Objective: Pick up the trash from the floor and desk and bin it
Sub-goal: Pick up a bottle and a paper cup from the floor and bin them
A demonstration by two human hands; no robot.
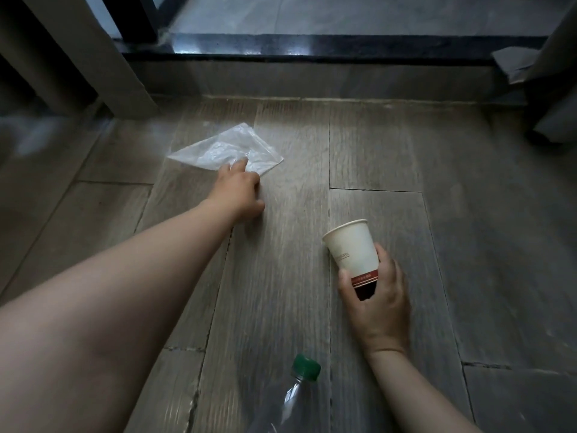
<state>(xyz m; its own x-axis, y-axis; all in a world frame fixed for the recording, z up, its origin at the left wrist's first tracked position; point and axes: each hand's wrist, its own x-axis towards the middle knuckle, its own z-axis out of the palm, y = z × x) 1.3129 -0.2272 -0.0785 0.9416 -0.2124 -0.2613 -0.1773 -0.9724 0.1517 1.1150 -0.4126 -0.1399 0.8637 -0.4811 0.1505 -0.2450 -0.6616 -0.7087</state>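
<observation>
The grey wood-plank floor [390, 145] lies open around both grips; a dark stone sill [312, 46] runs well beyond them. A clear limp plastic bag [218, 148] lies flat under the left grip [240, 192], whose fingertips touch its near edge, not yet closed. It looks slippery, so pinch that edge. A clear green-capped plastic bottle [290, 398] lies behind the right grip [377, 295], which clasps a white paper cup [352, 248] by its base, light and crushable.

One plastic bag [225, 150], one paper cup [352, 251], one bottle [290, 398].
</observation>
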